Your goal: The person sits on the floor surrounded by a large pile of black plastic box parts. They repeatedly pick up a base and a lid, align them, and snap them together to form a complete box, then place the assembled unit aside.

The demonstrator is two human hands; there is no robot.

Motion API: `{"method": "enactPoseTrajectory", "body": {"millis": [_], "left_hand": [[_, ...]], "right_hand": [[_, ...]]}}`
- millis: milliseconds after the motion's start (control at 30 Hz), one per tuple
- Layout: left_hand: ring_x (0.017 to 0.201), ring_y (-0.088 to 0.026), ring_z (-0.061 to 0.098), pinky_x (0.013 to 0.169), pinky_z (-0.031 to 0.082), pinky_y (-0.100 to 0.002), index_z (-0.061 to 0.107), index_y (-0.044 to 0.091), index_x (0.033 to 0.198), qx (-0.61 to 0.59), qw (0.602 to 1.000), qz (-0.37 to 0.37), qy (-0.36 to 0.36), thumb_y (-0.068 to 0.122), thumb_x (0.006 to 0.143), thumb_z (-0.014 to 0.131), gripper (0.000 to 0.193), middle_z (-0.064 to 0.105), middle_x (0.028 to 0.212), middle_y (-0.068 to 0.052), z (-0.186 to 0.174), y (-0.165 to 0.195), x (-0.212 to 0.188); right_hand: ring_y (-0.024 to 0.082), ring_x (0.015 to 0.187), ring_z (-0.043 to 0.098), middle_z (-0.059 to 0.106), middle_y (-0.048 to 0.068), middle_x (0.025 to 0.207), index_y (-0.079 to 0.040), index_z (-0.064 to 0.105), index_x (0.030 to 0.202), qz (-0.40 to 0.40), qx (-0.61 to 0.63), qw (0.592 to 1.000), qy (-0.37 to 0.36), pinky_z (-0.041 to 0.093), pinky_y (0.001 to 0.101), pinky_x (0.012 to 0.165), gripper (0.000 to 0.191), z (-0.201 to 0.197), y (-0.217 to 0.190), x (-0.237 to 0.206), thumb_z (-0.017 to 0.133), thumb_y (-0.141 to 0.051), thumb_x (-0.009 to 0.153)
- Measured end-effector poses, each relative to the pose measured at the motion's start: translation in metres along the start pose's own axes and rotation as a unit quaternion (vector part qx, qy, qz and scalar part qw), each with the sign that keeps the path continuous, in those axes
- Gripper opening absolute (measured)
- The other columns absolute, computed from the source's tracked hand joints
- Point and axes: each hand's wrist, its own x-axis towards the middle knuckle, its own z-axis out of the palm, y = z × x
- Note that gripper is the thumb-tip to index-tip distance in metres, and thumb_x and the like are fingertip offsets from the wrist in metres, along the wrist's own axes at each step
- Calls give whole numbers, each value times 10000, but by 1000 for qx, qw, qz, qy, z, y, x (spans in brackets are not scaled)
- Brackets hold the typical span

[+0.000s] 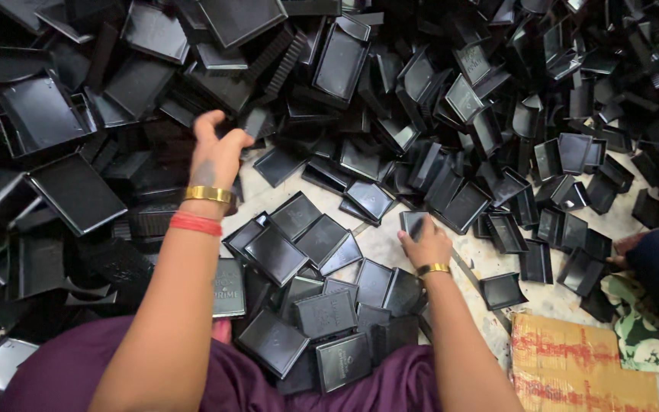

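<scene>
one black tray (pixel 413 223) under right grip (pixel 425 246)

Pale speckled stone floor (pixel 390 248), flattened cardboard sheet (pixel 573 366) at lower right, soft even light

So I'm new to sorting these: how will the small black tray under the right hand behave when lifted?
The small black tray under the right hand looks like thin moulded plastic, so probably stiff and light. Its glossy surface may be slippery. Flat-bottomed, it should slide rather than roll.

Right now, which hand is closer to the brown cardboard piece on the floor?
The right hand. It rests on a small black tray up and left of the cardboard piece. The left hand reaches into the pile, much farther left.
</scene>
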Motion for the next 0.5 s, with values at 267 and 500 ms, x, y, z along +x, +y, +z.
{"method": "enactPoseTrajectory", "body": {"millis": [267, 500], "left_hand": [[937, -350, 696, 879, 586, -549, 632, 52, 1175, -541, 785, -205, -221, 58, 726, 545, 458, 692, 1023, -180, 13, 4, -13], [888, -324, 671, 809, 566, -494, 629, 73, 1097, -552, 774, -217, -220, 292, 993, 702, 253, 684, 991, -136, 42, -21, -15]], "right_hand": [[403, 1318, 489, 621, 194, 1346, -152, 686, 1031, -248, -2, 964, 99, 359, 606, 1016, 476, 23, -60, -8, 854, -425, 679], [355, 1022, 647, 723, 146, 1058, -97, 671, 947, -173, 25, 984, 27, 494, 475, 899, 381, 29, -62, 8, 804, -419, 793]]}}
